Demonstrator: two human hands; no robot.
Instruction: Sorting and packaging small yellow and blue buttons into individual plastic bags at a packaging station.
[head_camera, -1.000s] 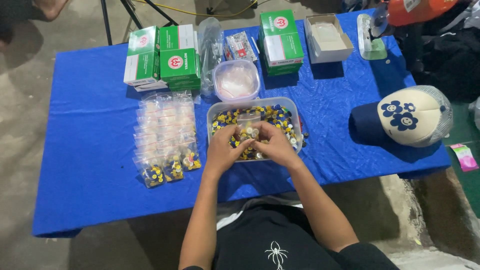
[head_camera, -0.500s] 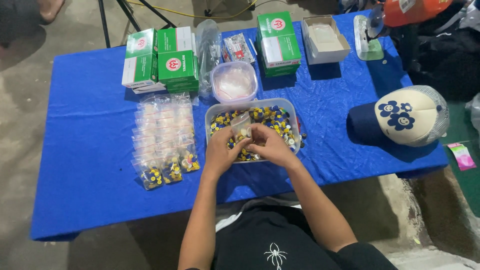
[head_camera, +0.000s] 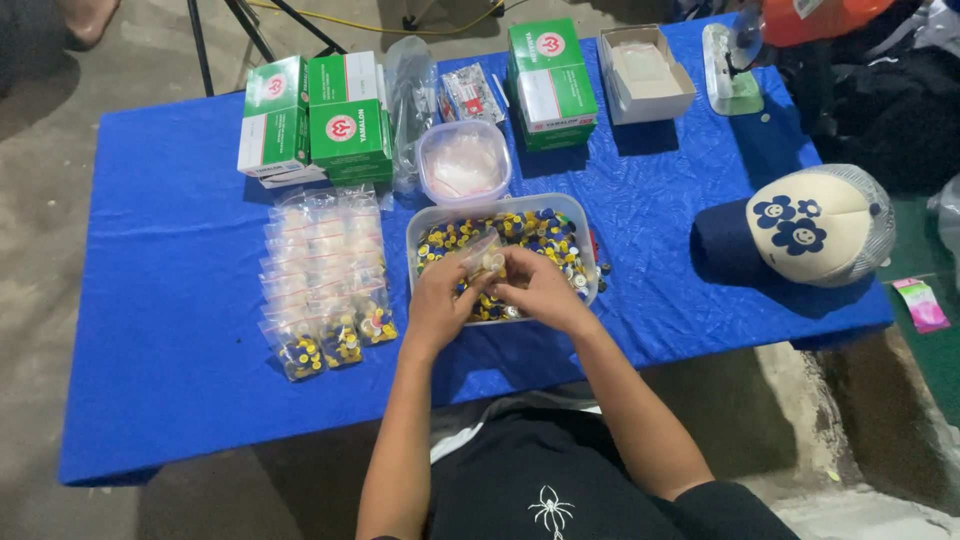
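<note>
My left hand (head_camera: 438, 303) and my right hand (head_camera: 537, 290) meet over the front of a clear rectangular tub (head_camera: 584, 215) full of small blue, yellow and white round pieces. Between the fingers of both hands is a small clear plastic bag (head_camera: 487, 258), tilted, with a few pieces in it. To the left of the tub lie rows of filled small clear bags (head_camera: 325, 280) on the blue tablecloth (head_camera: 170, 290).
Green and white boxes (head_camera: 310, 120) stand at the back left, another stack (head_camera: 547, 85) at the back middle. A round lidded tub (head_camera: 463, 160), an open carton (head_camera: 645, 75) and a cap with flower faces (head_camera: 815, 225) also lie on the table.
The hands have stayed over the tub, working the small bag between the fingers; the bag has tilted slightly. The view has shifted a little.
</note>
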